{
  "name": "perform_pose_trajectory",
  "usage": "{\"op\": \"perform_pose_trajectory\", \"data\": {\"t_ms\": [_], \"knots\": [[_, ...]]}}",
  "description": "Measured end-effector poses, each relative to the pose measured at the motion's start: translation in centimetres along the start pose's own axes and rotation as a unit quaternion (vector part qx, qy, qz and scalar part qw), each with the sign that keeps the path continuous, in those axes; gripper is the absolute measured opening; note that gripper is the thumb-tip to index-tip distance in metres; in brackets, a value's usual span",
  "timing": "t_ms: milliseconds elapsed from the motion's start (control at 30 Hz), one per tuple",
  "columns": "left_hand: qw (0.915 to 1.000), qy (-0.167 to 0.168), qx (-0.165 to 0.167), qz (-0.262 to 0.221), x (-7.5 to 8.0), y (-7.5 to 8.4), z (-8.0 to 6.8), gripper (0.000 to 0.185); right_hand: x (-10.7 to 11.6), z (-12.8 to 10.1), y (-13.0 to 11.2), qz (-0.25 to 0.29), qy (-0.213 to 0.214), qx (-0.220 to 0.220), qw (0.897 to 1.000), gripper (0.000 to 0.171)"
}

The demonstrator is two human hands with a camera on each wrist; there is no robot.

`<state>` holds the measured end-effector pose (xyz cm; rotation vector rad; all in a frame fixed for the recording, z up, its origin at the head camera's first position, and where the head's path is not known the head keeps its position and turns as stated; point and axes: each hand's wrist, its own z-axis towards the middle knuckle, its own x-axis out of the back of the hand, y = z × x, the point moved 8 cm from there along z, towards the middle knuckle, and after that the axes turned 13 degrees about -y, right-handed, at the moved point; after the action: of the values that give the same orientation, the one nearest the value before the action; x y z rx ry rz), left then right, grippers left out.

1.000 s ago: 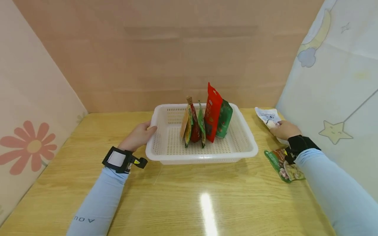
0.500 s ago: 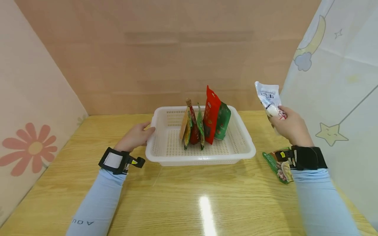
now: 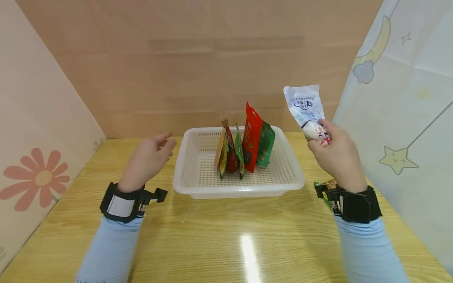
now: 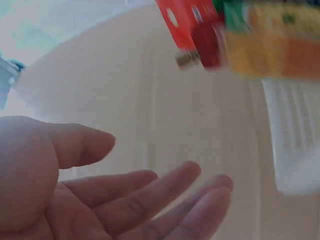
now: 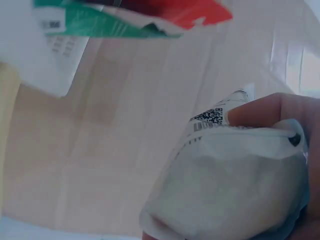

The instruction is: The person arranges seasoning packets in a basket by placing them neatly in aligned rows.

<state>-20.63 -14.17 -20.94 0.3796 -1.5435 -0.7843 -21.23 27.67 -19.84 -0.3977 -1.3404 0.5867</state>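
My right hand [image 3: 336, 155] grips a white pouch [image 3: 305, 106] with blue lettering and a printed picture, raised to the right of the basket. In the right wrist view the pouch [image 5: 220, 180] bulges below my fingers and a QR code shows on it. My left hand [image 3: 148, 159] is in the air just left of the white plastic basket [image 3: 238, 190], fingers spread and holding nothing. Upright in the basket stand a red packet [image 3: 252, 137], a dark green packet [image 3: 266, 145], a thin green packet [image 3: 238, 147], a dark red bottle-shaped pack [image 3: 231, 153] and a yellow packet [image 3: 223, 157].
A green and brown packet [image 3: 332, 184] lies on the wooden table [image 3: 212, 243] under my right wrist, mostly hidden by it. A brown paper-like wall [image 3: 184, 70] rises behind the basket. Patterned panels stand on both sides, the right one bearing a star [image 3: 398, 160].
The right hand has lifted the white pouch off the table and carried it leftward toward the basket. The left hand has let go of the basket's rim and moved left.
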Motion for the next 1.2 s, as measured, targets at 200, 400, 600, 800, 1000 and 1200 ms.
{"op": "perform_pose_trajectory", "data": {"t_ms": [200,400,600,800,1000,1200], "knots": [[0.9939,-0.029,-0.105,-0.015,-2.7,5.2,-1.1,0.053,-1.0,-0.9,-4.4,-0.010,0.066,0.085,0.994,0.054],[0.9797,-0.088,-0.145,-0.107,-5.8,8.3,-1.4,0.051,-2.5,-1.7,-7.1,-0.010,0.069,0.115,0.991,0.054],[0.9430,-0.148,-0.157,-0.254,-9.0,10.4,-0.5,0.058,-3.6,-2.7,-9.4,-0.001,0.074,0.152,0.986,0.054],[0.9034,-0.115,-0.196,-0.364,-10.2,11.4,0.1,0.053,-5.4,-3.9,-11.7,-0.019,0.073,0.215,0.974,0.058],[0.8701,-0.109,-0.185,-0.443,-9.9,11.9,-0.4,0.046,-8.2,-5.0,-13.4,-0.036,0.055,0.240,0.969,0.065],[0.8738,-0.086,-0.177,-0.445,-8.7,10.6,-0.2,0.047,-9.6,-5.3,-14.2,0.005,-0.004,0.255,0.967,0.075]]}}
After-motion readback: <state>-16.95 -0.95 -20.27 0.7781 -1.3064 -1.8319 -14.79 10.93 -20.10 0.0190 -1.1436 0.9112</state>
